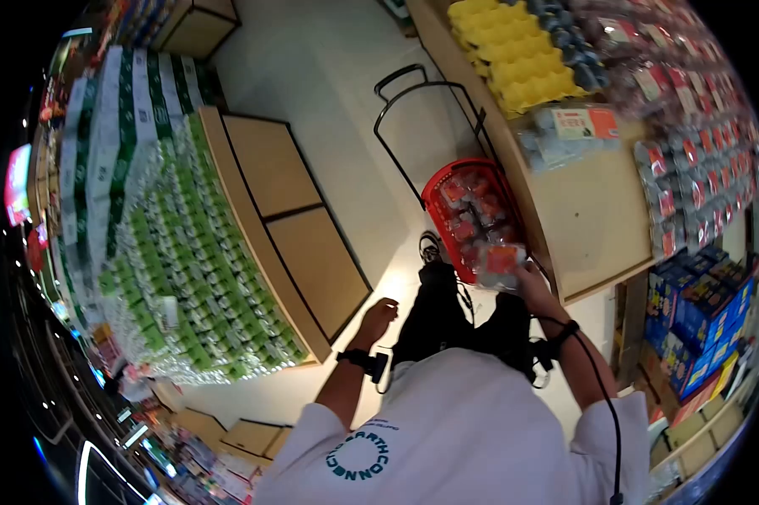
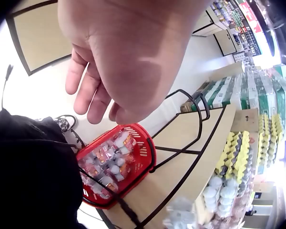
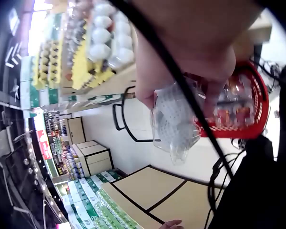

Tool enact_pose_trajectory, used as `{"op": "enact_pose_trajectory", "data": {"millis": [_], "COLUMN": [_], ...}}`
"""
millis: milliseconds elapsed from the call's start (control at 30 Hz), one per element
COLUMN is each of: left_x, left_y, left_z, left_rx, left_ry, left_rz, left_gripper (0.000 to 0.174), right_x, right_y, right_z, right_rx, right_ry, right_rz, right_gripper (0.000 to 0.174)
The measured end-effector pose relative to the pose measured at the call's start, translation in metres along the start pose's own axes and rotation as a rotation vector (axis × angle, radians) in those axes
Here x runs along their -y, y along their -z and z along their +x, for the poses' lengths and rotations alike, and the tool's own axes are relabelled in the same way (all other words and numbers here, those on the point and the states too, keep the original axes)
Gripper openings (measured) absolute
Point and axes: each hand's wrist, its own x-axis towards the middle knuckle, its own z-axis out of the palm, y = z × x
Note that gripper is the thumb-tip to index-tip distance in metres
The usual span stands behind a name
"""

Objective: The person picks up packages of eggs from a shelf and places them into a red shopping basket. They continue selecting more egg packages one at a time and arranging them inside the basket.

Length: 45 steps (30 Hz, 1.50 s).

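My right hand (image 1: 533,286) grips one end of a clear plastic egg pack (image 1: 499,259) with a red and white label. In the head view it overlaps the near end of the red shopping basket (image 1: 432,215). From the right wrist view, thumb and fingers pinch the pack (image 3: 175,119), whose pale dotted underside faces the camera. Several similar packs (image 2: 107,160) lie inside the basket on the floor. My left hand (image 1: 379,321) hangs free, left of my legs; its fingers (image 2: 86,95) are loosely bent around nothing.
On the right, a wooden display counter (image 1: 590,223) carries a lone egg pack (image 1: 556,147), yellow trays (image 1: 518,50) and rows of packs. Green egg cartons (image 1: 186,269) cover the left stand. Blue boxes (image 1: 699,316) sit lower right. The basket's black handle (image 1: 379,126) extends forward.
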Motion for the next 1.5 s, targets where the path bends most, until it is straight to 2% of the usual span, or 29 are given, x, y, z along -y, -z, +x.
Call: {"op": "enact_pose_trajectory", "data": {"millis": [33,67,100,167,200,233,267,300,333,400,433,467,500,533,633,733,767,833,933,967,1000,1100,1133,1167,1200,1233,1300,1333,1500], "left_x": [-0.014,-0.011,0.000,0.050,0.058,0.064,0.091,0.115,0.121,0.153,0.159,0.161,0.162,0.151,0.130,0.083,0.077,0.070,0.081,0.083,0.083,0.121,0.102,0.105,0.110,0.113,0.121,0.130,0.123], "left_y": [0.013,0.024,0.033,0.044,0.055,0.062,0.063,0.066,0.069,0.070,0.070,0.073,0.072,0.074,0.081,0.085,0.083,0.079,0.067,0.064,0.062,0.056,0.062,0.064,0.066,0.067,0.067,0.067,0.062], "left_z": [-0.002,-0.002,-0.002,-0.009,-0.018,-0.028,-0.036,-0.045,-0.051,-0.066,-0.070,-0.071,-0.065,-0.053,-0.012,0.025,0.027,0.033,0.024,0.020,0.016,-0.006,-0.003,-0.004,-0.008,-0.014,-0.021,-0.023,-0.008], "left_rx": [-0.022,-0.070,-0.096,-0.133,-0.116,-0.101,-0.105,-0.109,-0.101,-0.102,-0.103,-0.064,-0.049,-0.026,-0.018,-0.085,-0.087,-0.044,-0.005,0.005,0.010,-0.014,0.003,0.006,-0.009,-0.023,-0.018,-0.008,-0.035], "left_ry": [0.045,0.085,0.082,0.088,0.133,0.181,0.262,0.350,0.476,0.560,0.595,0.527,0.586,0.591,0.562,0.444,0.443,0.477,0.465,0.475,0.550,0.609,0.701,0.708,0.741,0.778,0.787,0.787,0.755], "left_rz": [-0.049,-0.043,-0.042,-0.137,-0.035,0.067,0.011,-0.042,-0.030,-0.121,-0.168,-0.141,-0.117,-0.082,-0.106,-0.171,-0.172,-0.260,-0.248,-0.238,-0.205,-0.239,-0.165,-0.157,-0.183,-0.211,-0.207,-0.218,-0.287], "left_gripper": [0.021,0.020,0.024,0.023,0.022,0.022,0.020,0.019,0.020,0.021,0.021,0.020,0.020,0.020,0.019,0.017,0.017,0.017,0.019,0.020,0.021,0.023,0.023,0.023,0.022,0.022,0.021,0.021,0.021], "right_x": [-0.016,-0.015,-0.014,-0.022,-0.030,-0.016,-0.002,-0.020,-0.050,-0.035,-0.040,-0.053,-0.059,-0.061,-0.046,-0.047,-0.049,-0.044,-0.045,-0.032,-0.018,-0.044,-0.048,-0.052,-0.058,-0.063,-0.068,-0.077,-0.084], "right_y": [-0.013,-0.036,-0.054,-0.063,-0.069,-0.091,-0.113,-0.115,-0.103,-0.122,-0.121,-0.110,-0.099,-0.091,-0.045,-0.012,-0.005,-0.012,-0.007,-0.021,-0.033,-0.036,-0.053,-0.061,-0.051,-0.052,-0.049,-0.041,-0.041], "right_z": [0.030,0.055,0.082,0.143,0.176,0.187,0.198,0.231,0.270,0.244,0.231,0.216,0.199,0.186,0.156,0.178,0.195,0.223,0.286,0.294,0.296,0.345,0.348,0.352,0.360,0.364,0.365,0.369,0.357], "right_rx": [-0.050,-0.024,0.007,0.066,0.120,0.060,0.000,-0.292,-0.373,-0.252,-0.258,-0.290,-0.194,-0.083,0.130,0.038,-0.016,-0.088,-0.055,-0.040,-0.115,-0.150,-0.255,-0.360,-0.314,-0.318,-0.337,-0.325,-0.222], "right_ry": [-0.083,-0.024,0.036,0.021,0.039,0.043,0.049,0.022,0.002,0.011,0.008,-0.028,0.008,0.061,-0.075,-0.077,-0.148,-0.074,-0.062,-0.059,-0.133,0.079,0.146,0.210,0.111,0.098,0.009,-0.032,-0.007], "right_rz": [0.145,0.238,0.338,0.367,0.422,0.478,0.533,0.426,0.383,0.264,0.186,0.170,0.109,0.050,-0.235,-0.408,-0.305,0.003,0.180,0.182,0.026,0.017,0.102,0.185,0.159,0.161,0.459,0.503,0.587], "right_gripper": [0.038,0.034,0.031,0.027,0.025,0.025,0.026,0.025,0.024,0.031,0.035,0.035,0.038,0.041,0.047,0.048,0.045,0.044,0.047,0.047,0.047,0.047,0.046,0.046,0.045,0.045,0.041,0.037,0.032]}}
